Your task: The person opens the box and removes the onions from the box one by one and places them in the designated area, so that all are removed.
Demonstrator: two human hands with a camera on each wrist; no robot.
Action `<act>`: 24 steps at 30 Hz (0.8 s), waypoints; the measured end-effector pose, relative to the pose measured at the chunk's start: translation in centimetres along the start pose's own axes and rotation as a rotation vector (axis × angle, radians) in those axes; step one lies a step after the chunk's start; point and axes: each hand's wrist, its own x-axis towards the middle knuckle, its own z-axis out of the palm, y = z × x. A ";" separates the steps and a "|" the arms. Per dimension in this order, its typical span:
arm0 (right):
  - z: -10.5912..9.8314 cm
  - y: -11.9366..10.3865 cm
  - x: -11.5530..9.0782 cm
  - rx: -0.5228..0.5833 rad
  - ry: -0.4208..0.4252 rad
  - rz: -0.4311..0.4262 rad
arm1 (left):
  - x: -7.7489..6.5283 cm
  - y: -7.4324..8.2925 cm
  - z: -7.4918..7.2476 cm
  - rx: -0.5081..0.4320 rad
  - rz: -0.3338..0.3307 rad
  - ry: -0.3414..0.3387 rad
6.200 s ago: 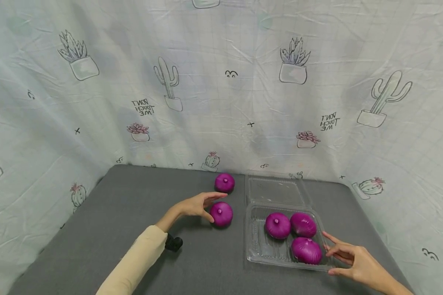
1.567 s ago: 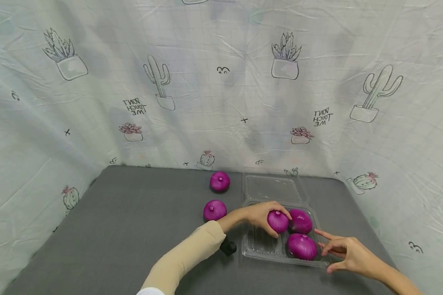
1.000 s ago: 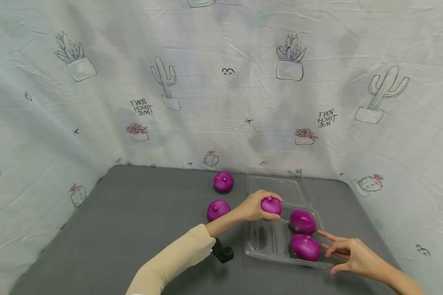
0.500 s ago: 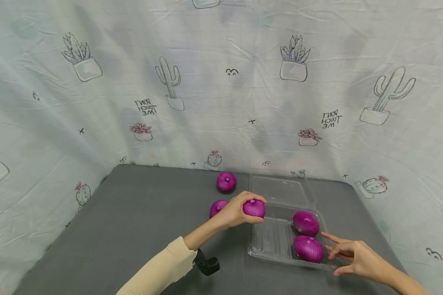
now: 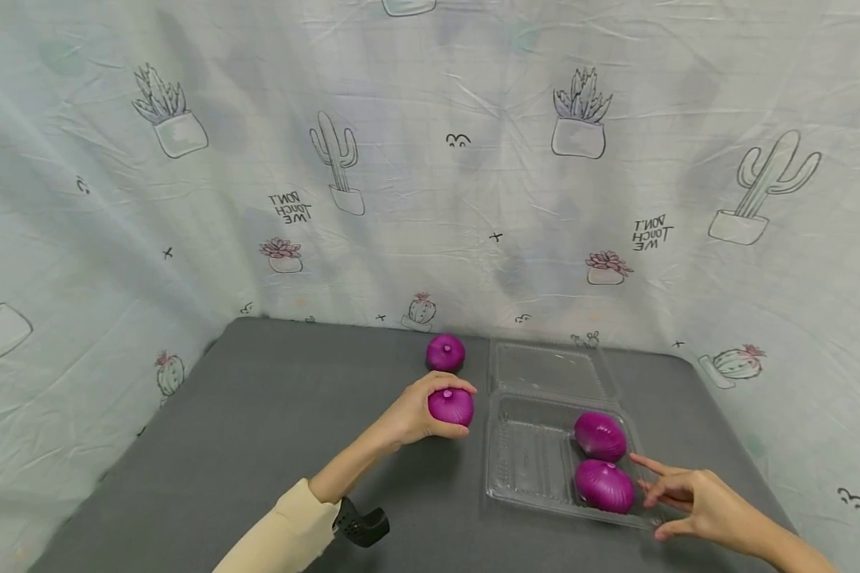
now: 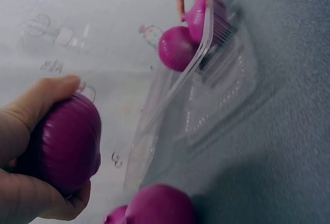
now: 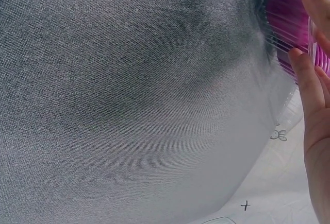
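My left hand point(image 5: 414, 411) is clamped round a glossy purple, round onion point(image 5: 451, 407), up in the air!
It's above the grey fabric-topped table point(image 5: 294, 382), left of the clear plastic hinged container point(image 5: 526, 465); my right hand point(image 5: 704, 505), fingers apart, is at the container's right wall, beside two purple onions point(image 5: 605, 487) inside.

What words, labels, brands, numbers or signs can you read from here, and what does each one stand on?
"DON'T TOUCH ME", reversed: left lettering on the patterned backdrop; last word less clear.
"DON'T TOUCH ME", reversed: right lettering, same backdrop.
"+" or "x": small crosses on the backdrop.
Left wrist view: faint lettering, too blurred to read.
Onion in the left hand, clear container, black wrist piece: no readable text.
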 end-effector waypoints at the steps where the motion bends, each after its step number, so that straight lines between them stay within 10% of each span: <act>1: 0.0 0.0 0.0 0.000 -0.002 -0.002 | -0.2 -0.1 -0.3 -0.003 -0.007 0.006; 24: 0.1 -0.2 0.4 -0.069 0.003 -0.054 | -4.3 -3.2 -3.9 -0.080 -0.104 0.009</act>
